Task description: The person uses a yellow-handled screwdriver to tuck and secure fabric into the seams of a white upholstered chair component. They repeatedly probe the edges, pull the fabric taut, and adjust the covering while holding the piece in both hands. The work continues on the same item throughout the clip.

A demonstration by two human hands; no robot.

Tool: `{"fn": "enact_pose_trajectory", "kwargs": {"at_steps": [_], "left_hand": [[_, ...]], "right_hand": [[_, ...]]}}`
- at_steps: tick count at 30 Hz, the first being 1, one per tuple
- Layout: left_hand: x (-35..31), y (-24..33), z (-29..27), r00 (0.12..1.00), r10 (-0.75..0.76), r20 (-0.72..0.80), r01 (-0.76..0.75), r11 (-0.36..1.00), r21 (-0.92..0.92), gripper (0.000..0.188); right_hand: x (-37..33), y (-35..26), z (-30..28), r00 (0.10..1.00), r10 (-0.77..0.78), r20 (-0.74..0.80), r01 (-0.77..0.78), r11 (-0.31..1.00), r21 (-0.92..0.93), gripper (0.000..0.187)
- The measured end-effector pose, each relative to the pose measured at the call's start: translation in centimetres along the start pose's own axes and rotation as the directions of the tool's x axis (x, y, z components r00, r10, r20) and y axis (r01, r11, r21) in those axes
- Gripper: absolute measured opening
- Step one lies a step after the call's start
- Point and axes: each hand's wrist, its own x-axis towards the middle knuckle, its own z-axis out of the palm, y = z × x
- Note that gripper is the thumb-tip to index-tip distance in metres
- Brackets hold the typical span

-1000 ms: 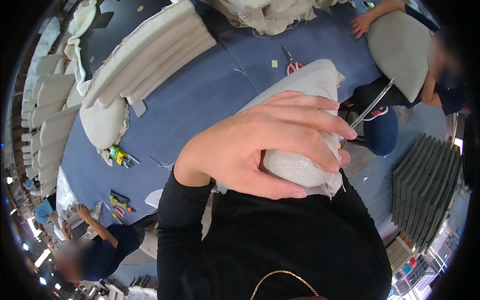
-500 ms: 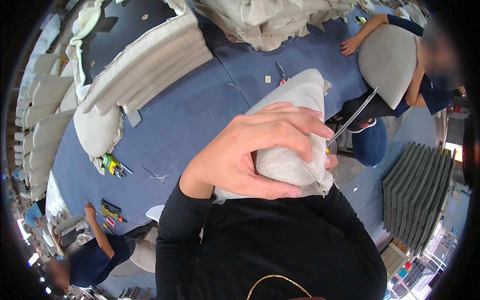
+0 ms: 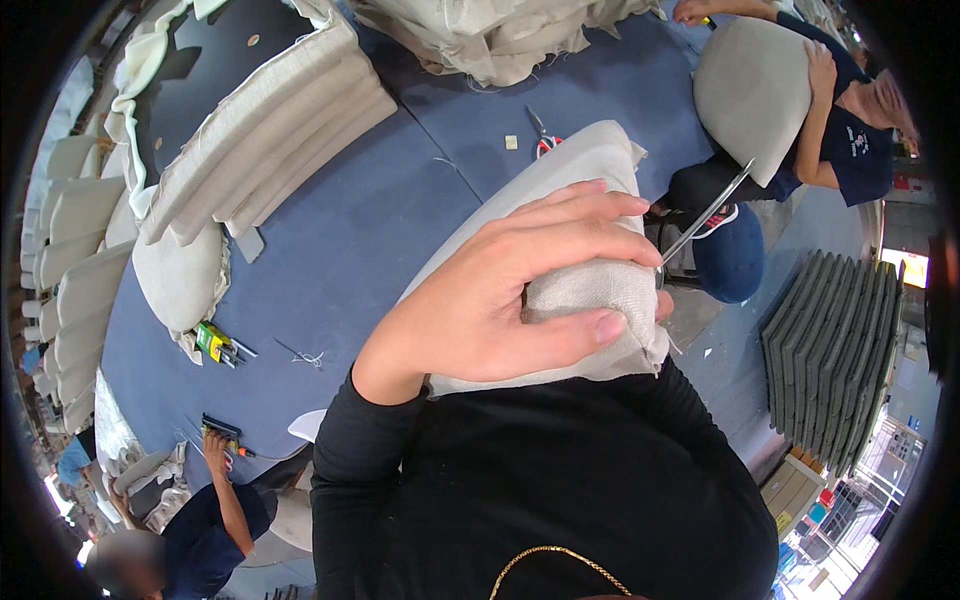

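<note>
A beige fabric-covered cushion [image 3: 590, 292] stands tilted in front of my chest, one corner pointing toward me. Over that corner curves my left hand [image 3: 500, 285], its fingers on the far side and its thumb on the near side, gripping it. Of my right hand [image 3: 664, 305] only a fingertip shows at the cushion's right edge; the rest is behind the cushion. From beside that fingertip a long, thin metal tool [image 3: 708, 215] sticks out up and to the right. Its handle is hidden, so its exact kind cannot be told.
Red-handled snips [image 3: 546, 146] lie beyond the cushion on the blue table [image 3: 300, 280]. Stacked beige padded pieces [image 3: 290, 120] and heaped fabric [image 3: 490, 40] are farther back. A co-worker at right holds another cushion [image 3: 752, 95]; another, lower left, touches a black-and-yellow tool [image 3: 222, 432]. Grey panels [image 3: 830, 360] stand right.
My left thumb has shifted up from the cushion's lower edge onto its corner. The lower-left co-worker's hand has moved onto the black-and-yellow tool. The right-hand co-worker's arms have shifted.
</note>
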Motion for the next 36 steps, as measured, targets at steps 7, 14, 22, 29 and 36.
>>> {"fn": "enact_pose_trajectory", "kwargs": {"at_steps": [7,14,22,29,36], "left_hand": [[-2.0,3.8,3.4,0.95,-0.129,-0.285,0.258,0.839,0.48,0.078],[-4.1,1.5,4.4,0.913,-0.032,-0.406,0.311,0.698,0.645,0.087],[-6.3,3.0,-0.3,0.925,-0.021,-0.38,0.276,0.725,0.631,0.079],[-9.1,4.9,-3.2,0.911,-0.033,-0.411,0.357,0.561,0.746,0.075],[-9.8,5.0,-3.7,0.765,0.092,-0.637,0.228,0.886,0.403,0.045]], "right_hand": [[-2.6,-2.1,-4.8,0.985,-0.153,-0.075,0.146,0.985,-0.091,0.101],[-2.6,-6.4,-5.0,0.95,-0.301,0.083,0.312,0.899,-0.307,0.054],[0.1,-11.7,3.9,0.838,-0.059,0.542,0.381,0.774,-0.505,0.031],[4.5,-6.4,11.4,0.74,0.211,0.638,0.562,0.328,-0.76,0.07],[10.8,-1.5,13.1,0.749,0.195,0.634,0.663,-0.214,-0.717,0.074]]}}
